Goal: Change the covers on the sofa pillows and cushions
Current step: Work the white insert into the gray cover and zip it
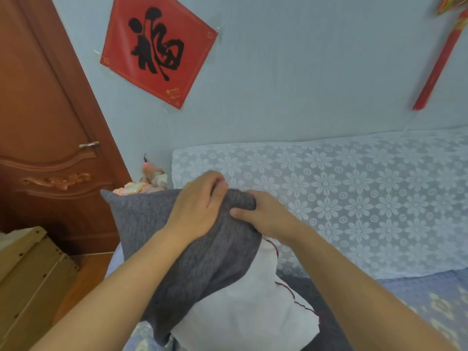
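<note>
A grey knitted cover (197,262) is partly on a white pillow insert (243,310) with dark red stitching, which stands on the sofa seat in front of me. My left hand (200,206) grips the top of the grey cover, fingers curled over the bunched fabric. My right hand (263,214) holds the same bunched top corner from the right, thumb pressed on the cloth. The lower half of the white insert sticks out bare below the cover.
The sofa back (354,198) wears a white flowered lace cloth. A blue patterned seat cover (430,300) lies to the right. A wooden door (45,148) stands at the left, a wooden crate (33,274) at the lower left, and colourful clothes (147,183) behind the pillow.
</note>
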